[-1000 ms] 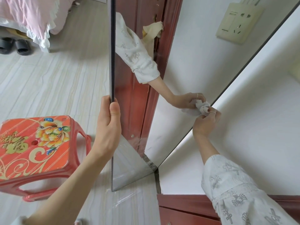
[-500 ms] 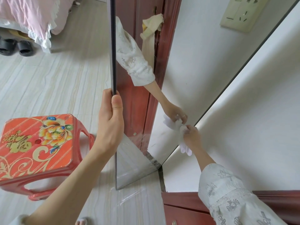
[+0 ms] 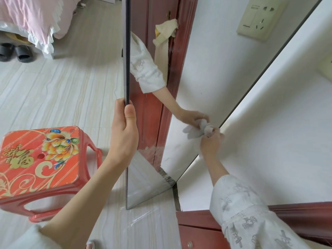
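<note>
One tall frameless mirror (image 3: 197, 83) stands on the pale plank floor (image 3: 80, 78), its far side against a white wall. The left hand (image 3: 124, 135) grips the mirror's dark near edge, fingers (image 3: 119, 112) wrapped behind and thumb in front. The right hand (image 3: 211, 143) holds one crumpled white cloth (image 3: 207, 130), fingers (image 3: 215, 134) bunched tightly round it, and presses it to the glass near the mirror's right edge, low down. One red plastic stool with a flower print (image 3: 39, 159) sits just left of the mirror. Two dark slippers (image 3: 22, 53) lie side by side by the bed, well apart.
</note>
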`<state>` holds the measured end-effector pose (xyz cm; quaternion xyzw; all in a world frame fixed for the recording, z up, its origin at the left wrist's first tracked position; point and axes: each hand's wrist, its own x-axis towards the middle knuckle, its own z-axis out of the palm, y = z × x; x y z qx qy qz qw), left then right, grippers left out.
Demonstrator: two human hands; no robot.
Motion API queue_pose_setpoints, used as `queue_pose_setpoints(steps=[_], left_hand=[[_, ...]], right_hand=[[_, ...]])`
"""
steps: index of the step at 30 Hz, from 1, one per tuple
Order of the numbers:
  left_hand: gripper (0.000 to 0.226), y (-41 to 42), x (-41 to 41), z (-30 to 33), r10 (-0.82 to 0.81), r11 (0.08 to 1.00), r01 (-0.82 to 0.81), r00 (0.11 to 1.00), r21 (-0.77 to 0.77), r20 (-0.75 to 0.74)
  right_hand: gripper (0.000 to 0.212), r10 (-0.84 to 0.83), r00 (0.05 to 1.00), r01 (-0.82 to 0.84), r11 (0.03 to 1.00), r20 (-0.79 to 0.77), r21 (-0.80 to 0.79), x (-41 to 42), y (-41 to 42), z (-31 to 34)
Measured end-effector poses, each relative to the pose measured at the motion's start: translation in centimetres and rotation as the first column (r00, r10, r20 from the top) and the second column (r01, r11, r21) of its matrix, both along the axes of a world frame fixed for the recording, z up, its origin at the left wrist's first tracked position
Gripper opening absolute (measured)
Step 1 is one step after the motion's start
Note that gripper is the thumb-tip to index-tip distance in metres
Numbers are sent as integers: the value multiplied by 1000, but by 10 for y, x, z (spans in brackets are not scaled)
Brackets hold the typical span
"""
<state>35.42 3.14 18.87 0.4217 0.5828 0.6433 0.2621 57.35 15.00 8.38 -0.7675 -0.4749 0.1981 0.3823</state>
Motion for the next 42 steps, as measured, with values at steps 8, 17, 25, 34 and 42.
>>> queue_pose_setpoints(steps=[8,17,25,34,42], left_hand=[[22,-7,-9,5,-69,993,67,998,-93,-11],[35,-68,-14,-14,-139,773,146,989,-617,59],[33,-66,11,42,-650,575,523,759,-629,36],[46,-69,12,74,-696,590,578,718,-565,8],[37,-54,-18,107,-621,625,712,702,-321,348]], right_hand=[[17,223,865,-411,830,-450,-377,-12,-63,7],[5,21,612,-452,830,-791,-327,-7,-129,73],[20,168,579,-584,768,-798,-262,-34,-162,140],[34,199,525,-574,801,-828,-172,-41,-171,178],[14,186,547,-587,780,-816,-216,-35,-167,208]])
